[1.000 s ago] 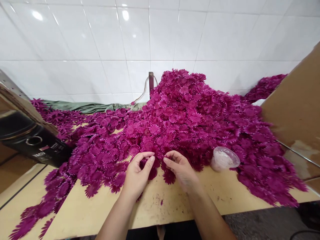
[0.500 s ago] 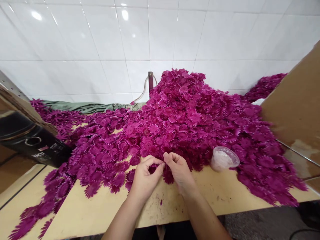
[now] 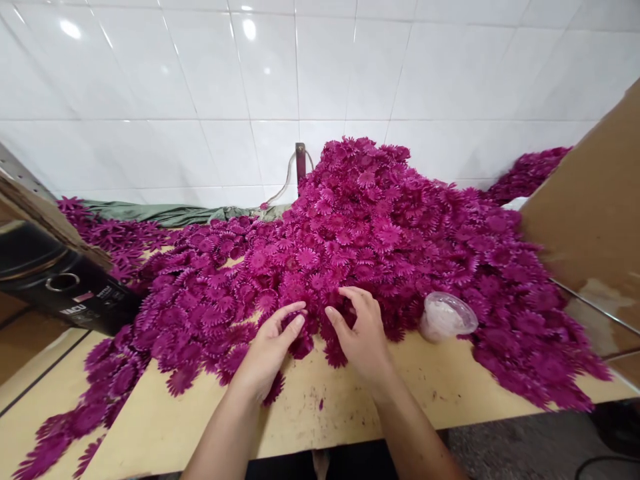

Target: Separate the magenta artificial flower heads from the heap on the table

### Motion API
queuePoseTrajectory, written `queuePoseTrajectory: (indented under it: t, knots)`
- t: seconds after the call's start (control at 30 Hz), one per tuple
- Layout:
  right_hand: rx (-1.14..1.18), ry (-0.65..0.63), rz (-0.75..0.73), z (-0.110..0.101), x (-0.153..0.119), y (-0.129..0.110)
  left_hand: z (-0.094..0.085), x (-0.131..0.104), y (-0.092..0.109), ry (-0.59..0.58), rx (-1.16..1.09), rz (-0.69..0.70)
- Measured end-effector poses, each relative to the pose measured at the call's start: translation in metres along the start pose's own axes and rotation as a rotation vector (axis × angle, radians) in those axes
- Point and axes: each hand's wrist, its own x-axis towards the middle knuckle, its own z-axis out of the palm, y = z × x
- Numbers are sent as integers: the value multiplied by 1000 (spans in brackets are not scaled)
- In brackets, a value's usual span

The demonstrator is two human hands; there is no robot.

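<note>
My left hand [image 3: 270,347] is at the near edge of a heap of magenta artificial flower heads [image 3: 390,233]. Its thumb and forefinger are parted, with magenta petals showing between and just beyond them; whether it touches these I cannot make out. Its other fingers are hidden. A flower head [image 3: 273,390] peeks out below that hand near the wrist. To the right, my right hand [image 3: 363,333] has its thumb and fingers spread and curved over the heap's front edge. Under its fingertips lies a darker flower head [image 3: 335,351]; nothing is visibly gripped.
A clear plastic cup [image 3: 447,317] with whitish contents leans by the heap, right of my hands. At left stands a black container [image 3: 70,287]; at right, a cardboard box [image 3: 590,207]. Flower heads spread across the pale tabletop [image 3: 200,433], with a white tiled wall [image 3: 225,73] behind.
My hands have moved apart from fingertips nearly touching. The left has shifted left and its pinch has loosened; the right has raised and spread its fingers.
</note>
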Motion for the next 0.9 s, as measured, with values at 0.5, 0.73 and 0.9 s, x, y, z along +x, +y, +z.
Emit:
queuePoseTrajectory:
  t: [0.5,0.73,0.9]
  knots:
    - [93,-215,-22,18,-18,-14,12,14,-9,118,-39,44]
    - [239,-315,48,20,-8,-12,8,8,-7,-65,21,-55]
    - [250,-246,205,16,-2,-8,15,1,-8,-215,-2,-62]
